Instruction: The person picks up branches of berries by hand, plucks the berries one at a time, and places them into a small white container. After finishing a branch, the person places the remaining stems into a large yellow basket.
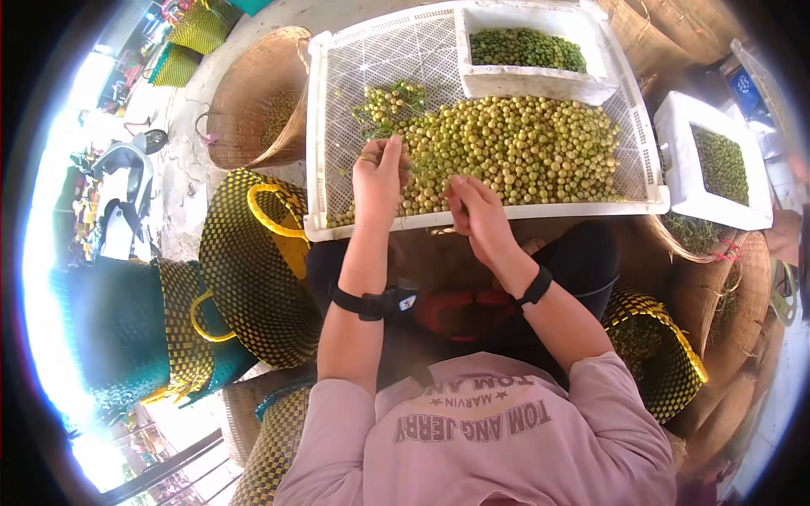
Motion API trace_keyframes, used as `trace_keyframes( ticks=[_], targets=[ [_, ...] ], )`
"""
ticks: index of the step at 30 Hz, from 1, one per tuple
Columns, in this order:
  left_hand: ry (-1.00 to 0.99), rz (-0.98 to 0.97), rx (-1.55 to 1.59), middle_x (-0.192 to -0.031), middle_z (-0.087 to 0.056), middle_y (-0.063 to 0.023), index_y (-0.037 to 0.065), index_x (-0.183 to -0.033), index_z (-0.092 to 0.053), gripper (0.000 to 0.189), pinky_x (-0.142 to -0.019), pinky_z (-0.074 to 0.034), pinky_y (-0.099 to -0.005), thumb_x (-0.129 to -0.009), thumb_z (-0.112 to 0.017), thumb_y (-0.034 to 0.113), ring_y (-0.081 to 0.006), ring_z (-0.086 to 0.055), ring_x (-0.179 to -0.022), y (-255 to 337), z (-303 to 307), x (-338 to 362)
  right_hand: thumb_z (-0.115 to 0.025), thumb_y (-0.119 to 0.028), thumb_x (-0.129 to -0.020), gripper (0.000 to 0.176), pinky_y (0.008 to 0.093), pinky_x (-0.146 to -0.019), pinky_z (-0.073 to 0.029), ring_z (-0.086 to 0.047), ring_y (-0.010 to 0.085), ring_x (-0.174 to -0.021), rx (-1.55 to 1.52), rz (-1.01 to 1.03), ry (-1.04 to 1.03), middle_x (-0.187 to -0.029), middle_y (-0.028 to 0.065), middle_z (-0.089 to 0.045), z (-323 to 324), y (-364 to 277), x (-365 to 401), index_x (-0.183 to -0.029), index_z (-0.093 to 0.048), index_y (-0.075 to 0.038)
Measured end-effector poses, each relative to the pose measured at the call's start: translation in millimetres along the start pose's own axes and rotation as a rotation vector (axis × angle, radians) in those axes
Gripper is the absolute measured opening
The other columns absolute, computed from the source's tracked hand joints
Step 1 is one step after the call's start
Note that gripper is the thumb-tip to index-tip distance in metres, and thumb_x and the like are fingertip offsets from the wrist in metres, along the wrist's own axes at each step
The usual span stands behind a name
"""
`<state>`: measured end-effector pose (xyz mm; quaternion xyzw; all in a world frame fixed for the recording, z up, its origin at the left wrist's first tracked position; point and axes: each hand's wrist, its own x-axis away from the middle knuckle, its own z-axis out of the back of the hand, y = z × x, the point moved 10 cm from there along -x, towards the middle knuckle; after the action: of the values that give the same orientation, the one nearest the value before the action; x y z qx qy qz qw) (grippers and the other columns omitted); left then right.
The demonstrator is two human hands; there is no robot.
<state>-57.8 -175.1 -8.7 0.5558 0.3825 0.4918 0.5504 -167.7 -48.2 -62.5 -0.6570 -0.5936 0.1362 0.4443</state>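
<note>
A white perforated tray [363,63] lies before me, with a heap of small round yellow-green fruits [523,139] across it. Over its left front part, my left hand [380,175] is closed in a pinch, with thin green stems by its fingertips; what it grips is too small to make out. Just beyond that hand rests a cluster of fruits on stems [395,103]. My right hand [477,211] is at the front rim, apart from the left, thumb and fingers closed together. Anything between those fingers is hidden.
Inside the tray's back right corner stands a white foam box [540,86] of greener fruits. Another foam box [755,173] is to the right. A wicker basket [232,110] sits left; yellow-and-black woven baskets [253,295] flank my legs. A scooter [122,194] is farther left.
</note>
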Motion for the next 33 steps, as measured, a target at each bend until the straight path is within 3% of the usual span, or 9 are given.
trace_keyframes(
  ticks=[1, 4, 10, 12, 14, 20, 24, 28, 33],
  targets=[
    [-0.073, 0.107, 0.064, -0.068, -0.058, 0.0011, 0.006, -0.085, -0.059, 0.024, -0.052, -0.041, -0.0218, -0.092, -0.058, 0.028, -0.0055, -0.05, -0.054, -12.2, -4.5, -0.3, -0.051, -0.03, -0.095, 0.026, 0.0202, -0.043, -0.023, -0.029, 0.0026, -0.049, -0.001, -0.001, 0.003, -0.061, -0.0058, -0.039, 4.0, -1.6, -0.1, -0.079, -0.053, -0.01],
    [-0.141, 0.141, 0.038, -0.068, -0.056, 0.004, 0.009, -0.084, -0.061, 0.021, -0.054, -0.039, -0.0193, -0.092, -0.059, 0.028, -0.0038, -0.047, -0.056, -22.2, -10.1, 0.3, -0.049, -0.023, -0.094, 0.019, 0.0204, -0.043, -0.023, -0.028, 0.0037, -0.047, -0.099, -0.021, -0.049, -0.059, -0.0049, -0.037, 8.7, -4.8, -4.8, -0.081, -0.053, -0.01],
    [-0.018, 0.071, -0.037, -0.07, -0.059, -0.0005, 0.002, -0.089, -0.06, 0.027, -0.049, -0.038, -0.0205, -0.092, -0.059, 0.029, -0.0047, -0.049, -0.055, -28.1, 0.4, -5.1, -0.047, -0.023, -0.093, 0.016, 0.02, -0.044, -0.025, -0.034, 0.0053, -0.052, -0.204, -0.088, -0.133, -0.069, -0.0035, -0.044, -0.4, -8.8, -0.4, -0.087, -0.053, -0.009],
    [0.039, 0.079, 0.019, -0.069, -0.058, -0.0003, 0.001, -0.089, -0.06, 0.028, -0.048, -0.037, -0.02, -0.092, -0.059, 0.029, -0.0045, -0.048, -0.054, -30.0, 8.8, -6.9, -0.046, -0.021, -0.092, 0.014, 0.0197, -0.045, -0.025, -0.037, 0.0057, -0.056, -0.307, -0.15, -0.286, -0.075, -0.0019, -0.048, -5.5, -3.3, 3.9, -0.093, -0.053, -0.008],
    [0.043, 0.153, 0.211, -0.068, -0.056, 0.0007, 0.002, -0.087, -0.06, 0.026, -0.046, -0.034, -0.0194, -0.092, -0.06, 0.028, -0.0042, -0.044, -0.052, -35.2, 11.4, -8.4, -0.046, -0.019, -0.092, 0.013, 0.0194, -0.045, -0.025, -0.037, 0.0053, -0.056, -0.266, -0.141, -0.281, -0.076, -0.0016, -0.049, -2.6, 1.1, 3.1, -0.094, -0.053, -0.008],
    [0.01, 0.17, 0.263, -0.066, -0.051, 0.0023, 0.004, -0.087, -0.059, 0.024, -0.045, -0.03, -0.019, -0.091, -0.061, 0.027, -0.0041, -0.04, -0.051, -23.5, -2.2, 6.1, -0.044, -0.017, -0.092, 0.016, 0.0189, -0.044, -0.024, -0.036, 0.0053, -0.055, -0.07, -0.102, -0.228, -0.079, -0.0018, -0.051, -15.9, 10.0, 6.6, -0.1, -0.055, -0.007],
    [-0.008, 0.08, 0.208, -0.065, -0.051, 0.0021, 0.002, -0.087, -0.06, 0.025, -0.044, -0.03, -0.0201, -0.092, -0.06, 0.027, -0.0043, -0.04, -0.05, -13.3, -10.3, 12.8, -0.048, -0.021, -0.096, 0.019, 0.0196, -0.042, -0.022, -0.033, 0.0028, -0.05, 0.029, -0.034, -0.207, -0.07, -0.0042, -0.046, -20.0, 15.6, 3.7, -0.083, -0.055, -0.008],
    [0.022, 0.105, 0.247, -0.064, -0.05, 0.0028, 0.003, -0.088, -0.061, 0.023, -0.043, -0.03, -0.0202, -0.091, -0.061, 0.026, -0.0045, -0.04, -0.049, -22.6, -12.0, 12.9, -0.053, -0.025, -0.094, 0.019, 0.0213, -0.044, -0.024, -0.034, 0.0033, -0.05, -0.06, 0.0, -0.201, -0.067, -0.0047, -0.045, -17.9, 12.7, 8.4, -0.082, -0.054, -0.01],
    [0.081, 0.257, 0.337, -0.062, -0.046, 0.0046, 0.008, -0.084, -0.056, 0.02, -0.041, -0.027, -0.0202, -0.089, -0.064, 0.025, -0.0037, -0.039, -0.047, -37.8, -7.4, 15.1, -0.044, -0.014, -0.093, 0.01, 0.0209, -0.045, -0.024, -0.034, 0.0051, -0.052, -0.195, 0.032, -0.265, -0.069, -0.0023, -0.043, -13.3, 2.5, 19.7, -0.091, -0.052, -0.009]
  ],
)
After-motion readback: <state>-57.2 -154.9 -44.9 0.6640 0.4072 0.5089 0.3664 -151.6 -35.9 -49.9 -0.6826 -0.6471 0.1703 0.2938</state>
